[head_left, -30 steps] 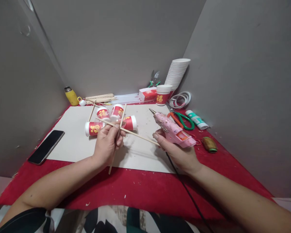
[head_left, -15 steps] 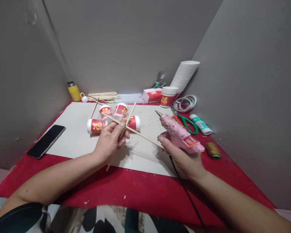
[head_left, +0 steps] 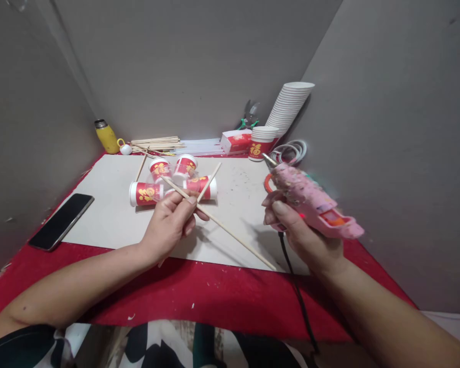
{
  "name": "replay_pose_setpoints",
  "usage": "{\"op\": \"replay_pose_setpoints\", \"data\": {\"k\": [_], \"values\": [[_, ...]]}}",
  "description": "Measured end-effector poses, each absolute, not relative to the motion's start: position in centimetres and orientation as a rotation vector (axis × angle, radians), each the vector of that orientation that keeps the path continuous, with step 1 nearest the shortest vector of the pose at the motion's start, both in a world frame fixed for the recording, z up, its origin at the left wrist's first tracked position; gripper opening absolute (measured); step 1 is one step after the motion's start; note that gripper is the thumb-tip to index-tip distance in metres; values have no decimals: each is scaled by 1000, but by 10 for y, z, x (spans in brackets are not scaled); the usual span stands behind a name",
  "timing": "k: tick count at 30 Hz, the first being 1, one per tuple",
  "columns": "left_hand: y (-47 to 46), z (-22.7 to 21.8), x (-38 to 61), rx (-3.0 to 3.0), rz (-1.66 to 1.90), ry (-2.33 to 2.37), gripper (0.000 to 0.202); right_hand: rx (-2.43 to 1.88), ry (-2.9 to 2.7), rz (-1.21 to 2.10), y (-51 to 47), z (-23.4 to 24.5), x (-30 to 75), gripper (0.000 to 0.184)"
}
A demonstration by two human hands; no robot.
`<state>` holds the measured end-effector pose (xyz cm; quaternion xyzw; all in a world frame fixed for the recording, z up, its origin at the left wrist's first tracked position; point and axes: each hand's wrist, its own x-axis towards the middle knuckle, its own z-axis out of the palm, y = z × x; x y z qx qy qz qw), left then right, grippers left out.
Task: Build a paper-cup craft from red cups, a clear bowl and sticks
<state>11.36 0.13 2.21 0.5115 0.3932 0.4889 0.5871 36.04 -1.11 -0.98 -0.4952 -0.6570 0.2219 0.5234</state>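
My left hand (head_left: 174, 217) pinches two crossed wooden sticks (head_left: 235, 236) where they meet, above the white board (head_left: 230, 220). One slants down toward the right; the other passes behind my fingers. In my right hand (head_left: 301, 225) is a pink glue gun (head_left: 304, 191), its metal nozzle pointing up and left, away from the sticks. A black cord hangs from its handle. Just beyond my left hand, several red paper cups (head_left: 147, 194) lie on the board, arranged around clear plastic pieces that I cannot make out well.
A phone (head_left: 63, 221) lies at the left. Along the back are a yellow bottle (head_left: 106, 138), wooden sticks (head_left: 157, 143), translucent glue sticks (head_left: 199, 146), a red and white box (head_left: 235, 141), pliers (head_left: 249, 116), stacked paper cups (head_left: 289, 107) and a coiled white cable (head_left: 291, 152). Red cloth (head_left: 222, 301) covers the table.
My right hand has drawn the glue gun to the right, away from the long stick, whose end now shows. My left hand still holds the crossed sticks. The whole view has shifted slightly.
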Motion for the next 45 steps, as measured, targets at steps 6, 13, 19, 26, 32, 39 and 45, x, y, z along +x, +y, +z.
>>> {"op": "replay_pose_setpoints", "data": {"k": [6,13,19,26,32,39,45], "values": [[-2,19,116,1197,1122,901,13,-1019,-1994,284,-23,-3,351,13],[-6,15,116,1198,1085,930,8,-805,-2195,92,-22,-1,345,10],[-9,15,117,1183,1042,948,12,-759,-2234,131,-19,-6,346,12],[-6,7,118,1169,1047,858,16,-779,-2244,103,-16,-12,347,8],[-5,8,118,1092,1036,887,23,-863,-2253,149,-17,-9,348,11],[-4,8,116,1037,1000,896,22,-858,-2271,94,-17,-11,351,11],[-6,8,117,1043,999,910,21,-849,-2287,153,-16,-13,356,8]]}}
